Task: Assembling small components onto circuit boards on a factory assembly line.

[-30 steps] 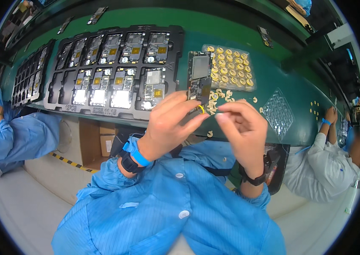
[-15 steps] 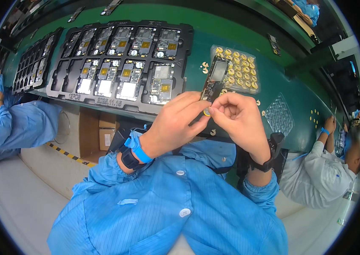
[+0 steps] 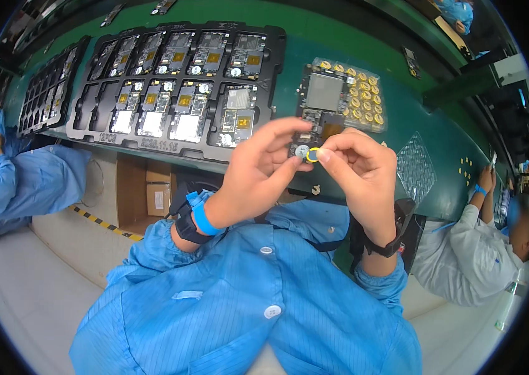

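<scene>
Yellow ring (image 3: 310, 151) pinched, right hand (image 3: 361, 165) partly hides black board (image 3: 324, 94) gripped by left hand (image 3: 255, 165)

Left hand (image 3: 263, 164) holds circuit board (image 3: 325, 92) by its left edge. Right hand (image 3: 359, 164) pinches yellow ring (image 3: 312, 155) at the board's near end, just beside silver disc (image 3: 302, 151). Left of the board: black tray (image 3: 208, 152) of similar boards. Right of the board: clear tray (image 3: 379, 128) of yellow-rimmed discs, partly behind it; clear plastic sheet (image 3: 417, 169) farther right.

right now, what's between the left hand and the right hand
In the head view, between the left hand and the right hand lie a dark circuit board, its lower end, and a yellow-rimmed round part.
</scene>
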Action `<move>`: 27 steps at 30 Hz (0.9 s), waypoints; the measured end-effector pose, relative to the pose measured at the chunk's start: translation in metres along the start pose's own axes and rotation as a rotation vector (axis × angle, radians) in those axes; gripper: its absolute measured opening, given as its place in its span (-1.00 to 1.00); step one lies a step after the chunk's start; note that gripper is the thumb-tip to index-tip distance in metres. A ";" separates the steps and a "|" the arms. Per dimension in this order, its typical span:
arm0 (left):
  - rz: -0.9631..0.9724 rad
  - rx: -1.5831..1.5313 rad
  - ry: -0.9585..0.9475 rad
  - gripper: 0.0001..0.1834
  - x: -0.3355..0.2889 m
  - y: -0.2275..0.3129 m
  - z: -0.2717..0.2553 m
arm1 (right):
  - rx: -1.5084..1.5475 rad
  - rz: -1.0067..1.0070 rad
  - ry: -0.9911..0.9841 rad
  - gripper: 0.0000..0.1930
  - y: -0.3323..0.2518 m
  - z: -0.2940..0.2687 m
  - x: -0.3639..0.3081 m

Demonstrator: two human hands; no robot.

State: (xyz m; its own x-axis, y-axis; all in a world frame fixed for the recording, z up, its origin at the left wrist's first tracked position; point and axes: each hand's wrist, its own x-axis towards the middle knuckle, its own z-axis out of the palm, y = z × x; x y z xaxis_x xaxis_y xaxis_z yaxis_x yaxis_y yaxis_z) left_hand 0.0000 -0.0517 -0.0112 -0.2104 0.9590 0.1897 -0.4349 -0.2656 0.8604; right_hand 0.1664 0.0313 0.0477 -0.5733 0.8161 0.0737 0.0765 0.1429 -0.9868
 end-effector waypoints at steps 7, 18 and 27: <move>-0.038 -0.078 -0.036 -0.18 0.005 0.005 0.002 | -0.270 -0.161 0.094 -0.96 0.007 0.011 -0.001; -0.077 -0.144 0.017 -0.36 -0.001 0.002 -0.002 | -0.352 -0.221 0.137 -0.95 0.010 0.017 0.001; -0.089 -0.119 -0.035 -0.44 0.001 0.007 -0.004 | -0.400 -0.248 0.118 -0.94 0.008 0.018 0.001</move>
State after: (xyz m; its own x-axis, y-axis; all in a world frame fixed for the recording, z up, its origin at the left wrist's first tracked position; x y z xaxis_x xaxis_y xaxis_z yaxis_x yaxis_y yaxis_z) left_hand -0.0071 -0.0531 -0.0068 -0.1362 0.9817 0.1330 -0.5519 -0.1867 0.8127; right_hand 0.1522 0.0229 0.0375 -0.5188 0.7851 0.3384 0.2701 0.5261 -0.8064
